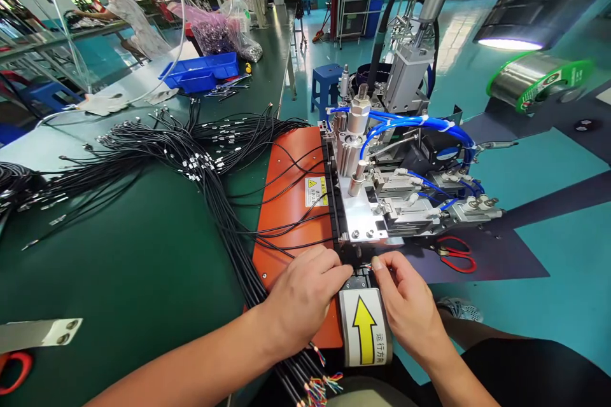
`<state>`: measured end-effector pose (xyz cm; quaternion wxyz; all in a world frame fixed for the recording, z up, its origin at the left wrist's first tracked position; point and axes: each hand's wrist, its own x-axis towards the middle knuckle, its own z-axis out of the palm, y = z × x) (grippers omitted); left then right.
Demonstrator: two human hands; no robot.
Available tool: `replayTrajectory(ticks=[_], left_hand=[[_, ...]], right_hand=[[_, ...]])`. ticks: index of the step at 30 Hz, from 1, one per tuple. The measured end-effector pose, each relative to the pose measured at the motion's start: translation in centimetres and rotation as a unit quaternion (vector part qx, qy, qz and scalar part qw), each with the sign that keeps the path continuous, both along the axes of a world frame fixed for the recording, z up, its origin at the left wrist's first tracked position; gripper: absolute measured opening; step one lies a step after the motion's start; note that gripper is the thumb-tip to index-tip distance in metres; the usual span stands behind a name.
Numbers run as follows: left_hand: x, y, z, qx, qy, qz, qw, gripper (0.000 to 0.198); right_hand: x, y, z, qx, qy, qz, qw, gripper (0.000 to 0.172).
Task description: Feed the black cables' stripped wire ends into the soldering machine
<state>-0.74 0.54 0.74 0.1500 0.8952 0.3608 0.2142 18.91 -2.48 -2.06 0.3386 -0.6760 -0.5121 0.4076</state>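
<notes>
My left hand (310, 286) is closed at the front of a metal machine (353, 203), knuckles up, above the orange cover (291, 165). Its fingertips hide whatever they pinch. Opposite it, my right hand (408, 299) pinches the tips of thin wires (367, 265) between thumb and finger. Just below both hands is a curved guide with a yellow arrow label (365, 331). Several black cables cross the orange cover toward the machine. A thick bundle of black cables (229, 222) runs under my left forearm, its stripped ends showing coloured wires (319, 388).
Red-handled scissors (458, 254) lie right of the machine. A solder wire spool (539, 79) and a lit lamp (510, 44) are at the upper right. Blue bins (200, 70) stand on the green table (119, 280). Two people sit at the far left.
</notes>
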Motion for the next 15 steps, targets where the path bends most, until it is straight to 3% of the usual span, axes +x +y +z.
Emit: replayTrajectory(ticks=[7,15], left_hand=[[0.49,-0.15,0.08,0.017,0.045,0.010,0.999,0.022],[0.04,0.08,0.81,-0.002,0.073,0.036,0.997,0.018]], right_hand=[[-0.16,0.03,-0.60,-0.011,0.040,-0.016,0.999,0.037],[0.17,0.56,-0.22,-0.070,0.166,0.002,0.984,0.045]])
